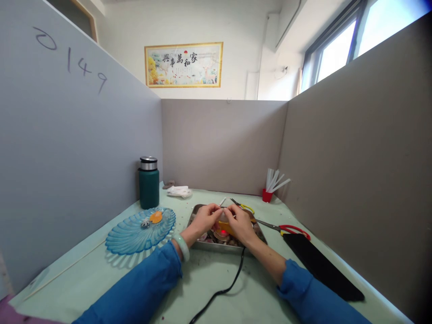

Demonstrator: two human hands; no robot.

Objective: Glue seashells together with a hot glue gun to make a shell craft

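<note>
Blue sleeves reach in from the near edge of the worktop, which wears a pale green cover. Left hand and right hand meet, fingertips pinched, above a metal tray at the worktop's middle; what they grasp, if anything, I cannot tell. Inside the tray sits a yellow tool with a red glow; a black cord runs towards the near edge. Along the left edge stand a blue dish and a green bottle; a red cup of white sticks occupies the far right corner. Grey partitions enclose three sides, with a gold-bordered picture on the white wall beyond and a bright window upper right.
</note>
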